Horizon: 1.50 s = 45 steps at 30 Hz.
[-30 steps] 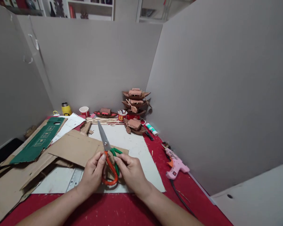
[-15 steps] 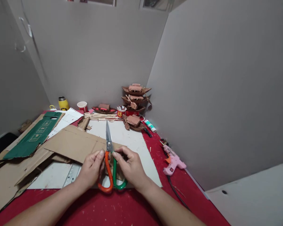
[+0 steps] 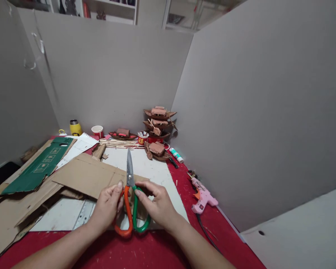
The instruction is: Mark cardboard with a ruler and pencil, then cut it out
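A pair of scissors (image 3: 130, 178) is held upright in front of me, blades together and pointing away. One handle is orange, the other green. My left hand (image 3: 108, 201) pinches the orange handle near its top, and my right hand (image 3: 156, 200) grips the green one close to the pivot. Behind the blades lies a flat piece of brown cardboard (image 3: 86, 173), on top of more cardboard and a white board (image 3: 159, 173). A metal ruler (image 3: 84, 214) shows partly under the cardboard, left of my left hand.
Cardboard with a green face (image 3: 40, 164) is piled at left. Small model boats (image 3: 159, 121), thin sticks (image 3: 119, 143), paper cups (image 3: 97, 131) and a yellow bottle (image 3: 75, 128) stand along the back. A pink glue gun (image 3: 204, 196) with its cord lies right on the red cloth (image 3: 229, 231).
The camera view has tilted up slightly, so the table things sit lower and shelves show above the partition. Both hands keep their hold on the scissors, with little other movement.
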{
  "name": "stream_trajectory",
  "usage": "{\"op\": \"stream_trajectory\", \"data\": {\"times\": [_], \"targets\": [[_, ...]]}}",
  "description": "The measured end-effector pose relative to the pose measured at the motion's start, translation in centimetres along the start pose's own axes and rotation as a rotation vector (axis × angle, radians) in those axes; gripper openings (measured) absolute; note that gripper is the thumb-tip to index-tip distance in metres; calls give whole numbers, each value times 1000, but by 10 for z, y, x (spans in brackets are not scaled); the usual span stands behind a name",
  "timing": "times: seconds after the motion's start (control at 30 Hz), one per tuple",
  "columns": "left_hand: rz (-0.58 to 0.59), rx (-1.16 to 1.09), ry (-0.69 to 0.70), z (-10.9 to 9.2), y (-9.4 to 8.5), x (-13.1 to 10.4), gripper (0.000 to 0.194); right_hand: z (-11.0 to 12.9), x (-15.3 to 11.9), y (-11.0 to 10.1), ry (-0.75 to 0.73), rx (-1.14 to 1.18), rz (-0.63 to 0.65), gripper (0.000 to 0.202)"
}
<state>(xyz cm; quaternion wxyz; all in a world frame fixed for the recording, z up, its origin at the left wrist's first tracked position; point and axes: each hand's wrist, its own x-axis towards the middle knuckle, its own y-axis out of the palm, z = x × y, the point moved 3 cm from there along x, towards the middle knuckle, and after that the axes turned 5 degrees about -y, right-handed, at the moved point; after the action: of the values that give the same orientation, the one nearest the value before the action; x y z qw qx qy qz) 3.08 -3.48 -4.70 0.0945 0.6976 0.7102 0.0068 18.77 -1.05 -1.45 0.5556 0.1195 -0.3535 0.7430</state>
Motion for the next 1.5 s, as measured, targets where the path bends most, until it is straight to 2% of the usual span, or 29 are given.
{"op": "stream_trajectory", "data": {"times": [0.17, 0.33, 0.4, 0.53, 0.6, 0.67, 0.77, 0.83, 1.03, 1.2, 1.27, 1.37, 1.43, 1.5], "targets": [[-15, -55, -59, 1, 0, 3, 64, -6, -3, 5, -100, -133, 55, 21], [-19, -140, -143, -3, 4, -5, 65, -13, -5, 8, -186, -236, 38, 23], [-10, -166, -195, -4, 8, -11, 61, -11, -5, 5, -219, -275, -15, 23], [11, -185, -240, -5, 13, -19, 61, 4, -8, -9, -285, -266, -270, 21], [3, -212, -245, -5, 14, -20, 60, 15, -11, -13, -329, -218, -333, 20], [-12, -240, -238, -5, 14, -21, 57, 24, -14, -8, -375, -181, -228, 17], [-55, -226, -203, -5, 14, -21, 52, 28, -17, 8, -354, -177, 52, 22], [-71, -175, -170, -6, 14, -23, 51, 27, -19, 16, -304, -185, 125, 25], [-17, -14, -72, 1, 18, -24, 59, 24, -21, 24, -155, -242, 137, 13], [27, -174, -130, 6, 19, -20, 48, 19, -20, 19, -106, -315, 41, 16], [-16, -228, -138, -2, 15, -19, 44, 16, -20, 16, -32, -234, 2, 14], [-150, -272, -39, -20, 6, -20, 42, 13, -22, 20, 142, -25, 67, 11], [-219, -280, 44, -26, 3, -25, 38, 13, -23, 28, 197, 71, 129, 24], [-231, -257, 83, -26, 6, -33, 37, 15, -23, 35, 177, 138, 174, 43]]}}
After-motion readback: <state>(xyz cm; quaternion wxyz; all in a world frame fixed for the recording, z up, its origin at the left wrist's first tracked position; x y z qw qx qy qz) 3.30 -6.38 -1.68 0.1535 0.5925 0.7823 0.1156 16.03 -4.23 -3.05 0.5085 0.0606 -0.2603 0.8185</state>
